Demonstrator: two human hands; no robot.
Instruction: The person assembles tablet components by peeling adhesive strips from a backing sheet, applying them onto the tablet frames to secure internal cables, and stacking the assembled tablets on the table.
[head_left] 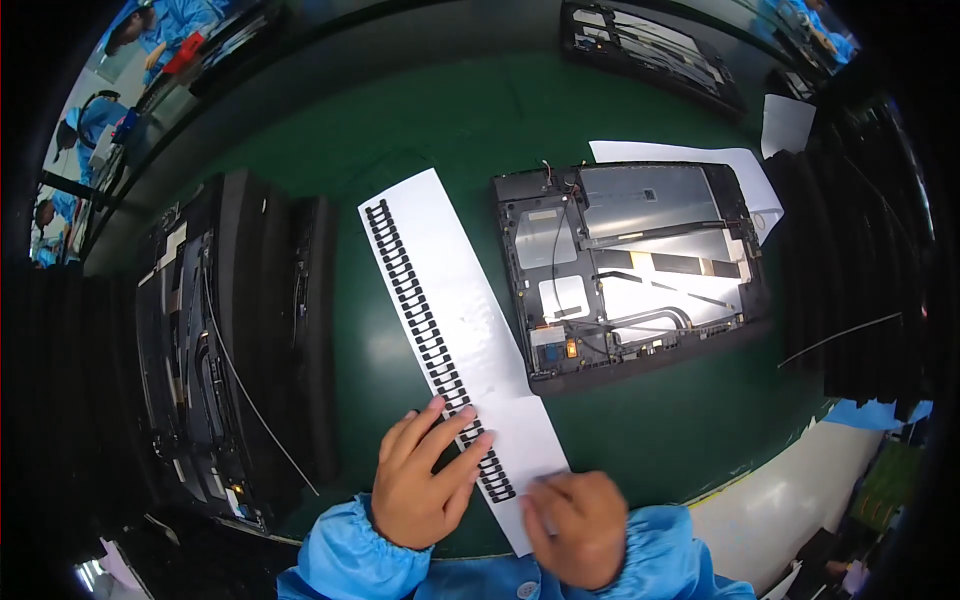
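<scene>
Head view: resting spread left hand on white sheet slanting lengthwise away leftward, while curling right hand, with grip unclear, at its near end.

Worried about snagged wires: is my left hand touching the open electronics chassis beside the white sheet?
Apart. The head view shows the white sheet lying between your left hand and the electronics chassis.
</scene>
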